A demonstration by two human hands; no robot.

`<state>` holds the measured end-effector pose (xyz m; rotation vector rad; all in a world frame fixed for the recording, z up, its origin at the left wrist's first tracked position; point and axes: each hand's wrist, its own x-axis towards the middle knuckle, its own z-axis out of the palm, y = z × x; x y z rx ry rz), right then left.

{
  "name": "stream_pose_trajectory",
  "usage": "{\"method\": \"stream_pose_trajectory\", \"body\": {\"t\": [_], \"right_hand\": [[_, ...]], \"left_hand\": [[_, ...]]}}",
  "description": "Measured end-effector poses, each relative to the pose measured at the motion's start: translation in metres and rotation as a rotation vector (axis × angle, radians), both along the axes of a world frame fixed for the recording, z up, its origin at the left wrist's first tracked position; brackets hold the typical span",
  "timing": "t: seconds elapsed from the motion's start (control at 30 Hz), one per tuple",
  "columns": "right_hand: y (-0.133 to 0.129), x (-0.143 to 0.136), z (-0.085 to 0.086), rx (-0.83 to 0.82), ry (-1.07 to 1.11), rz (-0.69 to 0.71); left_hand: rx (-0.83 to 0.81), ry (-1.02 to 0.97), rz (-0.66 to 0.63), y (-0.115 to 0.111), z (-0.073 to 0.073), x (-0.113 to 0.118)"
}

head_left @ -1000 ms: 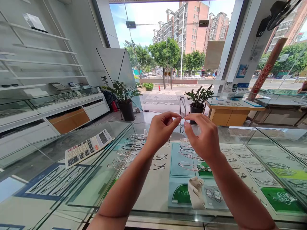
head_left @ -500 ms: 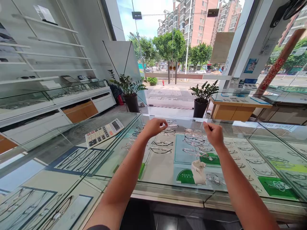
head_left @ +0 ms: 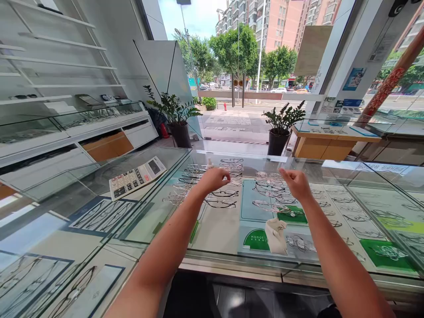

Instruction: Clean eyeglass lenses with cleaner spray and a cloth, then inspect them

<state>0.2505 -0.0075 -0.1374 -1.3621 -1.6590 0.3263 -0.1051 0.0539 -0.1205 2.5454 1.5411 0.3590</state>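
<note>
My left hand (head_left: 217, 180) hovers above the glass counter (head_left: 215, 240), fingers curled in, with nothing visible in it. Several eyeglasses (head_left: 221, 203) lie just below and around it. Farther right, my right hand (head_left: 296, 183) is held up over the counter, closed in a loose fist with the thumb toward the left, and no object shows in it. Between the two hands are rows of eyeglasses (head_left: 270, 190). A crumpled beige cloth (head_left: 276, 237) rests nearer to me, left of my right forearm.
A calculator (head_left: 137, 177) sits on the counter at the left. Green display cards (head_left: 293, 214) and more frames (head_left: 359, 217) spread to the right. Beyond the counter stand two potted plants (head_left: 181, 134), a glass door (head_left: 237, 90) and a wooden cabinet (head_left: 324, 148).
My view has tilted down slightly, so the background sits higher. Both hands appear a little lower in the picture and keep their curled shape. The eyeglasses and cloth look unmoved.
</note>
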Motion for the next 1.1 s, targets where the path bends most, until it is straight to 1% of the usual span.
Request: {"method": "stream_pose_trajectory", "body": {"t": [0.13, 0.33, 0.43, 0.53, 0.73, 0.93, 1.03, 1.1], "right_hand": [[-0.001, -0.003, -0.001, -0.038, -0.028, 0.010], [0.001, -0.006, -0.003, -0.115, 0.131, 0.009], [0.001, -0.007, -0.002, -0.107, 0.186, 0.023], [0.000, -0.009, -0.001, -0.084, 0.265, 0.073], [-0.002, -0.012, 0.001, -0.022, 0.369, 0.148], [-0.003, -0.017, -0.001, -0.019, 0.376, 0.200], [-0.003, -0.021, -0.004, 0.001, 0.332, 0.148], [-0.004, -0.024, -0.005, 0.018, 0.281, 0.106]], "left_hand": [[-0.069, 0.022, -0.010, 0.003, -0.003, -0.006], [-0.098, 0.030, 0.015, 0.007, -0.011, -0.008], [-0.096, 0.038, 0.020, 0.007, -0.013, -0.008], [-0.068, 0.040, 0.034, 0.005, -0.012, -0.005], [0.010, 0.072, 0.134, 0.006, -0.014, 0.007], [0.018, 0.109, 0.196, 0.014, -0.025, 0.011], [0.020, 0.108, 0.212, 0.018, -0.028, 0.012], [0.021, 0.102, 0.213, 0.018, -0.027, 0.014]]}}
